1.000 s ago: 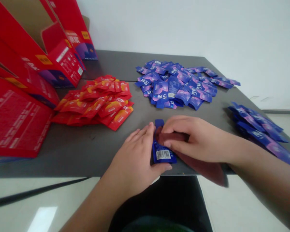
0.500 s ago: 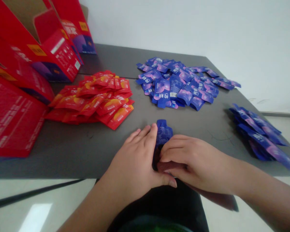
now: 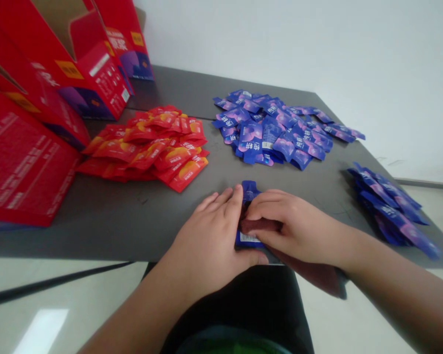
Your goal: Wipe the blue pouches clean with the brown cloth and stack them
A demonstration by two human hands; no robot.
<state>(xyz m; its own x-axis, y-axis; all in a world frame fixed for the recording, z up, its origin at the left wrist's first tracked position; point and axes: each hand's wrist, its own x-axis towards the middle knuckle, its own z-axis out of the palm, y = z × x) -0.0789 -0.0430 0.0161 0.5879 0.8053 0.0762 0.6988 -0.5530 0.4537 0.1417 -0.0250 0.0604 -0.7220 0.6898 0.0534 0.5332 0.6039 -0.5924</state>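
Observation:
A blue pouch [image 3: 249, 189] lies face down near the front edge of the table, its spout end pointing away from me. My left hand [image 3: 210, 241] rests flat along its left side, fingers stretched out and thumb across the near end. Bunched in the closed fingers of my right hand [image 3: 302, 231] is a brown cloth [image 3: 325, 278], pressed on the pouch's middle. The cloth's loose end hangs below the wrist, past the table edge. A white barcode label shows at the pouch's near end; the hands and cloth hide much of the rest.
Blue pouches [image 3: 269, 130] lie heaped at the back of the grey table [image 3: 162, 221]. A smaller stack of blue pouches [image 3: 391, 206] sits at the right. Red pouches [image 3: 147, 145] are piled at the left, beside several red cartons [image 3: 25, 162], some with open tops.
My right hand and the cloth have shifted a little up the pouch, uncovering its barcode label. My left hand stays flat beside it. The camera view has moved slightly.

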